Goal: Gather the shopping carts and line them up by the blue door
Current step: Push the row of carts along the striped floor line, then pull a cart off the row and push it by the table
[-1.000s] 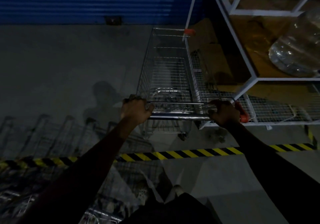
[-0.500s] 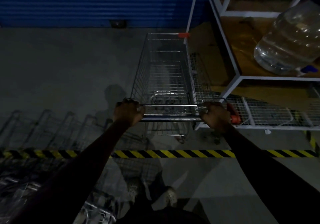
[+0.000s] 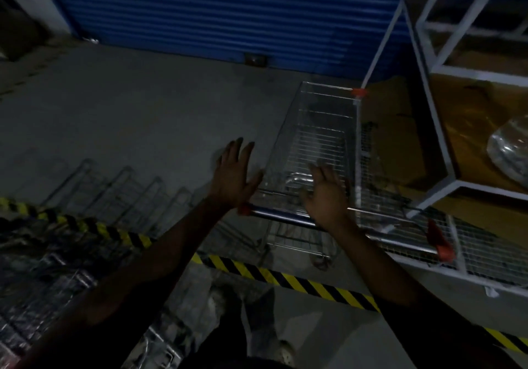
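A silver wire shopping cart stands on the concrete floor, its nose close to the blue roll-up door and its right side against a white rack. Its handle bar with an orange end cap runs across below my hands. My left hand hovers just above the bar's left end with fingers spread straight. Over the bar's right part, my right hand is lifted with fingers relaxed. Neither hand holds anything.
A white metal rack with wooden shelves and a clear water jug stands right of the cart. Yellow-black hazard tape crosses the floor near my feet. Faint cart shapes show at left, perhaps shadows or reflections.
Both hands have let go of the cart's handle and lifted off it with fingers spread. The view has swung left and tilted.
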Available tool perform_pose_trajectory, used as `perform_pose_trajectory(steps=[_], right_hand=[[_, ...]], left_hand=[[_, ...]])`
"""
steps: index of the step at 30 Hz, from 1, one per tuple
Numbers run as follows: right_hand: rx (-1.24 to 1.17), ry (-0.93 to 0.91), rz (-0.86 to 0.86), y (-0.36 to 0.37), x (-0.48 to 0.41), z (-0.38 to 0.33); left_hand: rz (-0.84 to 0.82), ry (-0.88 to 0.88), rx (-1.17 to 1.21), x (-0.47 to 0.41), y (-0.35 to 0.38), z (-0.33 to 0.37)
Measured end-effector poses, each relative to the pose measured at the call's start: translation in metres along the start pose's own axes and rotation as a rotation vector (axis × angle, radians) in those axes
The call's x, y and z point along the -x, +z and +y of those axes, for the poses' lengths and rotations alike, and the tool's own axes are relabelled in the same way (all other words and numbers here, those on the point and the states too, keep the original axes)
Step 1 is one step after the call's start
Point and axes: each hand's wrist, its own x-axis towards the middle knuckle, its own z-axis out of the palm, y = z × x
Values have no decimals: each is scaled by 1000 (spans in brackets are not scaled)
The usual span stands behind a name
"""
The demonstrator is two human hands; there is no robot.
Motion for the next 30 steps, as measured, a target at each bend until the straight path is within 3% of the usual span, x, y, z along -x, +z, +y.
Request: perform_pose_trajectory(steps=[5,9,16,30], right_hand=[[-119,-233,118,24,-92,-97],[-225,-295,190,44,-158,-178],[-516,-329,169,99,-249,-313],[-553,-639,24,231,-420,-510]], left_hand=[[210,-14,-3,-37,-64,-62],[362,-45,-4,-58,-124,-136],[526,-200,-40,-54,-228,-278],[695,-442,-180,-86,-315,-480]])
